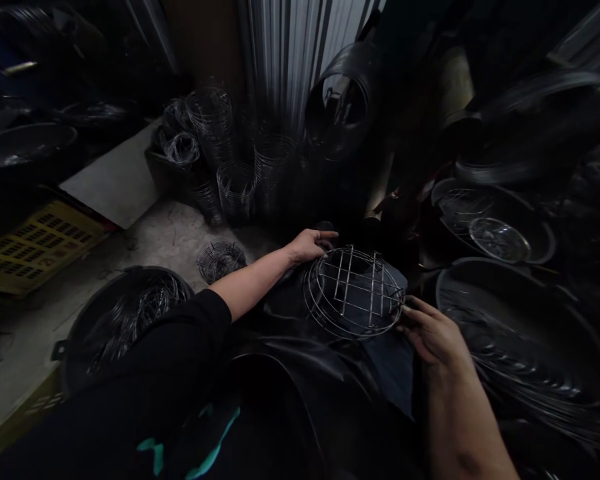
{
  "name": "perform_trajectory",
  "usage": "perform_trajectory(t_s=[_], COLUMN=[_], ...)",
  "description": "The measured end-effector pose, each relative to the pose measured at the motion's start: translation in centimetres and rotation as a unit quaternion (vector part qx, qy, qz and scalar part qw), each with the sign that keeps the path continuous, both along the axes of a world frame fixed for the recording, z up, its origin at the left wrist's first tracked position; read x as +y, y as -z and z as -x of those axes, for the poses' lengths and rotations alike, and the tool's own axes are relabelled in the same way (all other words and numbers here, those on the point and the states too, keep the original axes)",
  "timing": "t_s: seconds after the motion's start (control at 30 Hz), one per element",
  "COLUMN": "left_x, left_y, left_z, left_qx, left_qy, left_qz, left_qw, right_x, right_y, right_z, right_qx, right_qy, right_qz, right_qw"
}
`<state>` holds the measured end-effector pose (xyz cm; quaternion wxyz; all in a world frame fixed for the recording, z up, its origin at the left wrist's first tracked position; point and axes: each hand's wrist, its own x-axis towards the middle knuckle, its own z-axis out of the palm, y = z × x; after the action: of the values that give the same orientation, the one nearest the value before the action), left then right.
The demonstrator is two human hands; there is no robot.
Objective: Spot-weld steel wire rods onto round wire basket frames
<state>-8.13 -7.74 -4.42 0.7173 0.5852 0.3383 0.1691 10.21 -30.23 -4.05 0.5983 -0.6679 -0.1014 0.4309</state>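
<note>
A round wire basket (354,293), made of several hoops with a crossed wire grid on top, sits tilted in front of me over dark material. At its far left rim is my left hand (307,245), index finger stretched out and the other fingers bent at the wire. My right hand (433,333) pinches the right rim between thumb and fingers. Beneath the basket lies a dark grey-blue sheet or cloth (393,373); part of it shows through the grid.
Left of me stands a black tub (73,353) of bent wires, with a small wire basket (221,260) on the floor beyond. Stacked wire baskets (236,190) stand farther back. A yellow crate (45,243) is far left. Black basins (510,273) holding wire rings line the right side.
</note>
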Motion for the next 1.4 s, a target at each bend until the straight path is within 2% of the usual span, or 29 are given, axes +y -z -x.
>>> perform_trajectory(t_s=[0.17,0.37,0.5,0.57,0.67,0.77,0.97,1.03,1.1,1.17,1.2,1.3,1.33,1.4], left_x=[0.0,-0.2,0.4,0.9,1.6,1.4,-0.2,-0.4,-0.4,-0.2,-0.1,0.4,0.6,0.7], left_y=[0.5,0.8,0.2,-0.5,-1.5,-1.9,-0.5,-0.4,-0.6,-1.1,-1.4,-1.8,-1.8,-1.7], left_z=[0.2,0.6,1.4,2.0,3.1,3.8,3.8,3.9,4.2,4.6,4.8,5.1,4.9,4.2], left_qx=[-0.012,0.007,0.022,0.036,0.066,0.097,0.133,0.154,0.153,0.116,0.091,0.035,0.030,0.028], left_qy=[0.016,0.052,0.103,0.155,0.265,0.306,0.283,0.269,0.254,0.248,0.236,0.141,0.099,0.037], left_qz=[0.004,-0.018,-0.033,-0.060,-0.147,-0.229,-0.306,-0.313,-0.296,-0.237,-0.184,-0.025,0.000,0.005], left_qw=[1.000,0.998,0.994,0.985,0.951,0.919,0.899,0.898,0.908,0.932,0.950,0.989,0.995,0.999], right_x=[-0.1,-0.1,0.0,0.1,-0.1,-0.5,-1.0,-1.1,-1.2,-1.6,-1.9,-2.8,-3.0,-2.9], right_y=[0.5,1.2,0.4,-0.3,-1.1,-1.0,1.6,2.2,2.3,1.9,1.6,0.6,0.2,-0.5], right_z=[0.0,-0.7,-1.3,-1.5,-1.6,-1.4,-0.8,-0.8,-0.9,-0.8,-0.7,0.0,0.4,1.3], right_qx=[-0.040,-0.164,-0.208,-0.216,-0.218,-0.237,-0.330,-0.354,-0.351,-0.304,-0.263,-0.107,-0.060,0.000], right_qy=[-0.011,-0.043,-0.128,-0.171,-0.248,-0.320,-0.275,-0.275,-0.275,-0.260,-0.242,-0.127,-0.088,-0.036], right_qz=[0.019,0.097,0.113,0.116,0.117,0.122,0.125,0.142,0.136,0.111,0.098,0.060,0.042,0.002], right_qw=[0.999,0.981,0.963,0.954,0.937,0.909,0.894,0.882,0.885,0.910,0.929,0.984,0.993,0.999])
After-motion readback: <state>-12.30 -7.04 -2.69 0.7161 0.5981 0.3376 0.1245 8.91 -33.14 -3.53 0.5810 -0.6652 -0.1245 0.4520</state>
